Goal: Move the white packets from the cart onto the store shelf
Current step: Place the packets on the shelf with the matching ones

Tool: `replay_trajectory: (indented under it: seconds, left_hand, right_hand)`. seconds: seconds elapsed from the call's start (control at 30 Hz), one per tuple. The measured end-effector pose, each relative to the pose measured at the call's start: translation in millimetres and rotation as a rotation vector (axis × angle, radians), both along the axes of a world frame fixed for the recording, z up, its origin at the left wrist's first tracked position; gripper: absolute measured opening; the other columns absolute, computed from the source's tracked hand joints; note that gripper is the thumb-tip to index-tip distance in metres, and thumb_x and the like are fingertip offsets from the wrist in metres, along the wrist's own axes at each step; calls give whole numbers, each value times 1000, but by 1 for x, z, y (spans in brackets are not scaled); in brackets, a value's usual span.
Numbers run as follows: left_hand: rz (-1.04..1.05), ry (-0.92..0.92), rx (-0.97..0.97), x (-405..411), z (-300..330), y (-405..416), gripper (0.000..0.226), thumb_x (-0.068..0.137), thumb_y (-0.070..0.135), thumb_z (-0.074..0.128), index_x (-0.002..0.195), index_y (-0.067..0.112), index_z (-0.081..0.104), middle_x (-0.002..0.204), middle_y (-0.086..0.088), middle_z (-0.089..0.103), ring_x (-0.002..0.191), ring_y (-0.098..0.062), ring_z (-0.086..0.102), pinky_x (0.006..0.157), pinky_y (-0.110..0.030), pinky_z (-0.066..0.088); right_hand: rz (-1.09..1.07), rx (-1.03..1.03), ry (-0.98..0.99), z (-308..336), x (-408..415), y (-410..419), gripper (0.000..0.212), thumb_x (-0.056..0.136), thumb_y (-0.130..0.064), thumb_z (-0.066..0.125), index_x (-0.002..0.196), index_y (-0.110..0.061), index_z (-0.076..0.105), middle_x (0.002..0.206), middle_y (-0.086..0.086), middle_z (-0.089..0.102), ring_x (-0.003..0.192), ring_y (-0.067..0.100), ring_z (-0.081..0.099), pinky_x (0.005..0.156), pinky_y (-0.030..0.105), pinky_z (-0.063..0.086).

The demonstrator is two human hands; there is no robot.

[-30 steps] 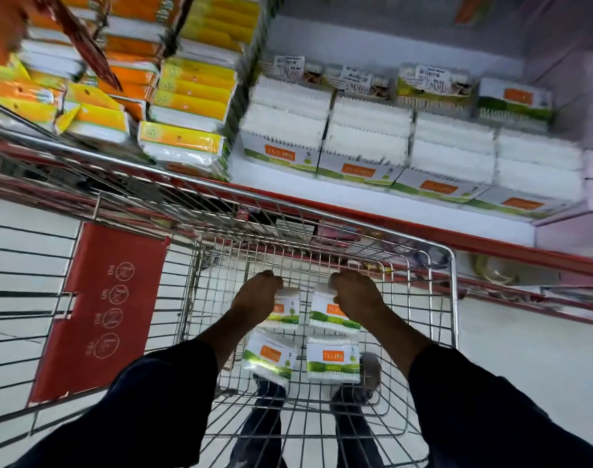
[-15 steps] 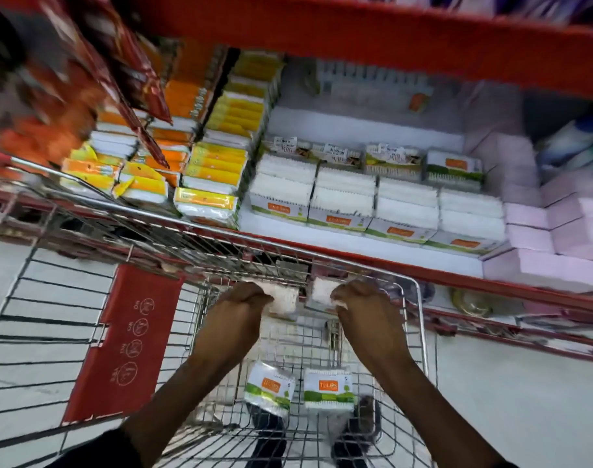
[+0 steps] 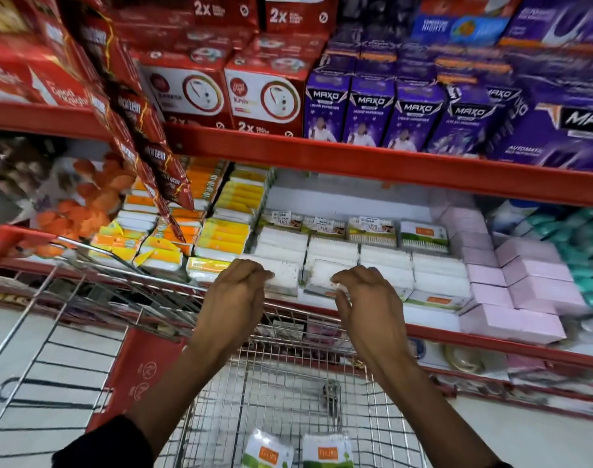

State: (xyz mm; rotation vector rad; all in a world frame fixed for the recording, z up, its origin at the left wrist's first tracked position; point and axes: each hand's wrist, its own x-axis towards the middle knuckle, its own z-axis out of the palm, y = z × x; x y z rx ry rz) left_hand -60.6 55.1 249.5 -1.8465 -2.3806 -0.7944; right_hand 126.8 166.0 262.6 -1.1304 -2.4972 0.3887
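The wire cart (image 3: 288, 393) was made of thin shiny metal bars in a grid, so the floor showed through it. Two white packets lay in it near the bottom of the view: one packet (image 3: 267, 449) tipped a little to the side, and another packet (image 3: 327, 450) just beside it. Both were soft and crinkly, with an orange label and a green band.

The left hand (image 3: 234, 298) was curled around a white packet (image 3: 283, 276), with the fingers over its top. The right hand (image 3: 369, 309) was curled around a second white packet (image 3: 322, 276) the same way. The two packets were side by side, almost touching, and they were up at the front edge of the store shelf (image 3: 433, 320). I could not tell if they were resting on the shelf or only held above it. Their tops looked bumpy, with lots of tiny white dots.

The shelf was flat and white with a red edge. On it stood rows of white packets (image 3: 386, 265) stacked flat. To the right were smooth pink boxes (image 3: 524, 288). To the left were yellow and orange packs (image 3: 227, 231). On the red shelf above stood hard purple boxes (image 3: 369, 113) and red boxes (image 3: 264, 99). Shiny red sachets (image 3: 146, 130) hung down in a strip at the left.
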Motion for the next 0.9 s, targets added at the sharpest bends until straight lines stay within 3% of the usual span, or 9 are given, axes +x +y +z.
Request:
replay_trajectory:
  seconds: [0.33, 0.9]
  left_hand:
    - [-1, -15, -101, -13, -38, 25, 31, 79, -12, 67, 105, 5, 73, 97, -8, 70, 92, -29, 63, 71, -44, 60]
    - [15, -34, -113, -16, -59, 33, 40, 71, -19, 68, 102, 5, 75, 97, -9, 71, 91, -30, 65, 67, -42, 61]
  right_hand:
    - [-19, -6, -179, -38, -29, 11, 37, 70, 10, 70, 99, -13, 71, 93, 5, 71, 89, 25, 61, 77, 36, 56]
    - [-17, -29, -224, -64, -36, 16, 39, 71, 9, 73, 101, -16, 72, 95, 4, 72, 90, 25, 61, 76, 37, 55]
